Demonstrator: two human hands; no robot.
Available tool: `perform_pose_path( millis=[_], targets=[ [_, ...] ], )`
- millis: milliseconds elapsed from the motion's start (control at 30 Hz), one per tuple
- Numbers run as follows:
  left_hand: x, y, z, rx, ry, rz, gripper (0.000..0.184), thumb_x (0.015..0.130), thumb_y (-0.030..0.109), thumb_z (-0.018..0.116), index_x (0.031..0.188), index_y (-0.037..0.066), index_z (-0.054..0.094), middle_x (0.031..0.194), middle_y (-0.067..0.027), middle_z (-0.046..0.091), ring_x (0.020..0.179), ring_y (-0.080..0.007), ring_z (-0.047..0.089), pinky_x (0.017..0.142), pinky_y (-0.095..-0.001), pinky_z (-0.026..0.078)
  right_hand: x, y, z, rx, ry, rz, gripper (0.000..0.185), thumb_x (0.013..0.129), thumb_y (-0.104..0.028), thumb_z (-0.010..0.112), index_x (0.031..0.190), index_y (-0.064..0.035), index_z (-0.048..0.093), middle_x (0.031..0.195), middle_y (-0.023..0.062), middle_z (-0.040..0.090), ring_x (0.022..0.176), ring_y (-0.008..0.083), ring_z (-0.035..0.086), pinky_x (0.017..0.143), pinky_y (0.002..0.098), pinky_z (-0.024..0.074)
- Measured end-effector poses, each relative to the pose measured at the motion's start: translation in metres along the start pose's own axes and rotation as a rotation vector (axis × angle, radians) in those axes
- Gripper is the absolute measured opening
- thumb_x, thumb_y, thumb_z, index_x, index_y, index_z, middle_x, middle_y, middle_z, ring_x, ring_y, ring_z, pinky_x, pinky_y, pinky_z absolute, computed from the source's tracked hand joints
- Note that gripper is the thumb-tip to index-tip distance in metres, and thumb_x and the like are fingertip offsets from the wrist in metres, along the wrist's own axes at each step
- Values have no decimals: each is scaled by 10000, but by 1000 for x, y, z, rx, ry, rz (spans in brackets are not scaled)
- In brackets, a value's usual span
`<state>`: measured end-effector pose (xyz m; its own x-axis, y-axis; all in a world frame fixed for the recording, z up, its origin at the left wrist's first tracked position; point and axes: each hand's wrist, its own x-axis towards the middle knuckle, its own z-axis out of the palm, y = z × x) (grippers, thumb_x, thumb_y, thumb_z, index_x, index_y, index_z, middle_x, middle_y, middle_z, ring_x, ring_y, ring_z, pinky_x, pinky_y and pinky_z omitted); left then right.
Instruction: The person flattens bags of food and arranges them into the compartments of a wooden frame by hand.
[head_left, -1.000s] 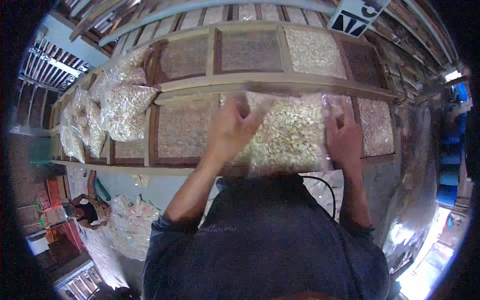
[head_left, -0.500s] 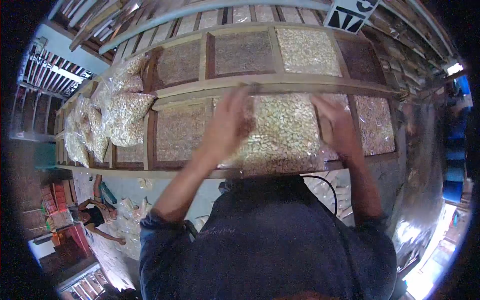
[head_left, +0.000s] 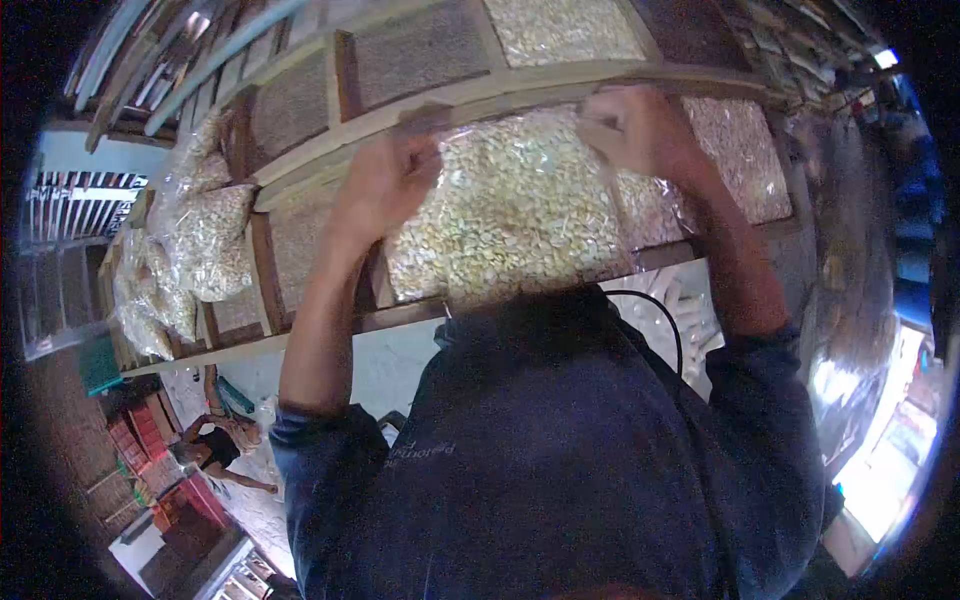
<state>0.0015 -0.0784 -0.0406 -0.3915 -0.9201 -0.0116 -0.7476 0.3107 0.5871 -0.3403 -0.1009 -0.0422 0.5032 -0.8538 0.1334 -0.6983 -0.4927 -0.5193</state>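
A clear plastic bag of pale, flat pieces (head_left: 515, 205) lies in front of my chest, over the wooden frame. At its upper left corner my left hand (head_left: 385, 180) is closed, fingers curled on the plastic. My right hand (head_left: 635, 130) is closed at the upper right corner, its fingers bent and slightly blurred. Beneath and beside the bag, the wooden frame (head_left: 350, 127) is split into compartments, some with similar pale pieces.
Filled plastic bags (head_left: 213, 235) are heaped on the frame's left part. Another filled compartment (head_left: 740, 160) is at the right. A person (head_left: 218, 447) is at the lower left, near red crates (head_left: 140, 435). A black cable hangs by my chest.
The bag is higher in view and looks larger. Both hands have closed at its upper corners; the right one was more open before. The view has shifted and tilted.
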Motion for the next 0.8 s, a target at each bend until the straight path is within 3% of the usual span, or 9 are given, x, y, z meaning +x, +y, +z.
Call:
perform_pose_path(
  millis=[67,100,133,200,267,467,633,733,800],
  targets=[
    [-38,14,0,18,34,-101,217,868,179,736,831,1,617,730,-198,610,642,-366,605,634,-461,469,-34,3,-6,18,-62,-51,179,819,-174,725,813,-24,628,757,150,644,733,347,661,673,466,502],
    [-55,22,-7,-65,-141,-55,203,855,154,757,817,8,622,757,-181,632,665,-353,625,636,-447,479,-59,6,-9,115,-88,-144,186,810,-184,746,801,-39,630,758,140,638,752,345,657,686,462,505],
    [-70,29,-13,-150,-310,-8,194,841,130,777,804,14,626,783,-164,653,687,-340,644,638,-433,490,-72,-17,-23,181,-252,-50,174,793,-148,777,819,-45,640,781,109,643,760,303,651,685,426,503],
    [-94,47,-1,-190,-225,-1,177,819,86,789,803,14,629,794,-145,660,705,-322,648,642,-412,497,-90,-47,-32,254,-436,56,182,776,-112,809,837,-51,649,804,79,647,769,260,644,683,389,502],
    [-101,49,7,-219,-142,7,173,797,42,802,802,15,632,806,-126,667,723,-305,653,646,-390,503,-102,-56,-21,232,-216,22,190,772,-61,794,884,-47,641,857,89,633,841,283,638,718,398,501],
    [-114,33,23,-390,-7,69,193,762,-51,792,908,14,684,786,-109,649,729,-280,650,653,-370,506,-98,-51,-16,226,-167,-32,134,794,-107,708,904,-59,649,912,153,599,947,385,603,843,492,495],
    [-123,50,32,-400,155,-123,216,764,-21,806,958,28,727,821,-110,668,743,-229,669,636,-352,500,-69,-32,-18,251,-315,-158,142,828,-98,762,918,-35,673,874,132,644,847,337,646,763,432,505],
    [-121,69,27,-312,235,-59,240,753,41,846,963,20,730,837,-118,670,712,-229,673,632,-337,518,-26,9,-9,220,97,-117,262,841,-139,729,1096,-82,742,953,127,710,854,273,666,787,407,522],
    [-123,79,32,-252,273,-139,219,760,56,853,940,19,733,832,-124,685,707,-241,677,628,-340,532,5,19,-4,176,109,-163,279,842,-132,733,1118,-92,746,954,128,710,855,284,669,787,407,525]
  ],
)
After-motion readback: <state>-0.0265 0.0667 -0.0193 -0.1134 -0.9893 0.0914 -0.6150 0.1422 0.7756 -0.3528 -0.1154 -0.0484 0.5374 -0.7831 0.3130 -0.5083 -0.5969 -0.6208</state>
